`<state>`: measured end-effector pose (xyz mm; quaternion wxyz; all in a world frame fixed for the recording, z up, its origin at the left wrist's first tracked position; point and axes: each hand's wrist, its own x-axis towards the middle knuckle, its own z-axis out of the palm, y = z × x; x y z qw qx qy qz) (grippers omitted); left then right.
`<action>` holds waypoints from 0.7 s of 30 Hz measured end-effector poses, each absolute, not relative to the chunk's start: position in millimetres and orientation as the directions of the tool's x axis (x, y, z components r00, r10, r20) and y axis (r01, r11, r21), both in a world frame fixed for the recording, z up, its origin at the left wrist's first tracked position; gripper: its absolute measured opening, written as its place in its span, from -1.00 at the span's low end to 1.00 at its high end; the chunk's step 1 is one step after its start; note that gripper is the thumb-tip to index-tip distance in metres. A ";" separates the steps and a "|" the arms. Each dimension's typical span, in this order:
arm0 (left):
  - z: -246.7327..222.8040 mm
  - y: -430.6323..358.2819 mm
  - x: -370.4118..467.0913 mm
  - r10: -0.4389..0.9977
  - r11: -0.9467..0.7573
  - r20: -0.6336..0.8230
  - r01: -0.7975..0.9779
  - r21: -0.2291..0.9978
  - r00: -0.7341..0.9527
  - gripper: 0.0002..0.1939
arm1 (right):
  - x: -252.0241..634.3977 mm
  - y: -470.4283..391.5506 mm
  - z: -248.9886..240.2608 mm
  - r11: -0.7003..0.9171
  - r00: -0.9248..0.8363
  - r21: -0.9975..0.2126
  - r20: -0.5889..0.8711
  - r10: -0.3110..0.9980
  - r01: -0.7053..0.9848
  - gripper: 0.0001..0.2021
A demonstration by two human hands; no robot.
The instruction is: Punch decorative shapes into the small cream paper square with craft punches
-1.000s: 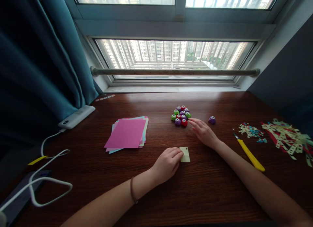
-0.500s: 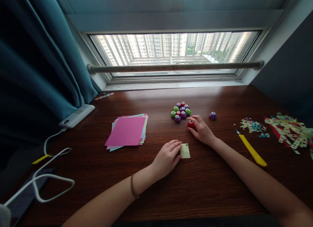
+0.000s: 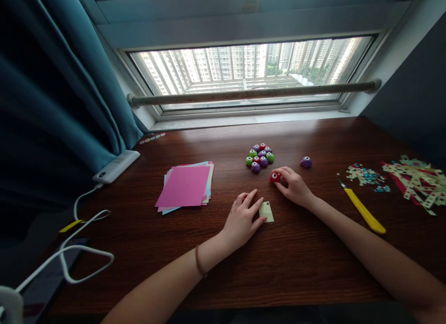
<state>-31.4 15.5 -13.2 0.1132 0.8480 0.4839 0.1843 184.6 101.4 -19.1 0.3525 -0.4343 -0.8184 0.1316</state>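
Observation:
My left hand (image 3: 243, 217) lies on the wooden table with its fingers spread, the fingertips touching the left edge of a small pale yellow paper (image 3: 266, 213). A tiny dark star mark shows near the top of that paper. Between the thumb and fingers of my right hand (image 3: 294, 187) is a red punch (image 3: 275, 177) with an eye-like top. Just behind it, a cluster of red, green and purple punches (image 3: 263, 154) stands close together. One purple punch (image 3: 306, 162) sits apart, to the right.
Stacked coloured papers (image 3: 184, 187) lie left of my hands. To the right are a yellow craft knife (image 3: 364, 211), small confetti pieces (image 3: 365, 174) and punched paper strips (image 3: 418, 180). A white power bank (image 3: 116, 166) with a cable rests by the curtain.
The fingers of my left hand have spread apart beside the small paper. More of the red punch shows in my right hand. The whole view has shifted slightly.

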 end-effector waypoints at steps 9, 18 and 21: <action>-12.4 14.8 -31.3 0.853 -0.522 0.233 0.771 0.364 0.467 -0.57 | 190.7 42.8 -4.3 0.442 -0.354 -0.758 0.294 0.888 0.480 -0.79; -12.2 14.9 -30.0 0.853 -0.522 0.232 0.772 0.364 0.468 -0.58 | 178.6 33.3 -12.4 0.453 -0.396 -0.743 0.271 0.877 0.493 -0.81; -11.7 14.8 -30.0 0.856 -0.517 0.219 0.774 0.365 0.468 -0.58 | 178.5 31.3 -14.0 0.436 -0.387 -0.751 0.258 0.885 0.497 -0.79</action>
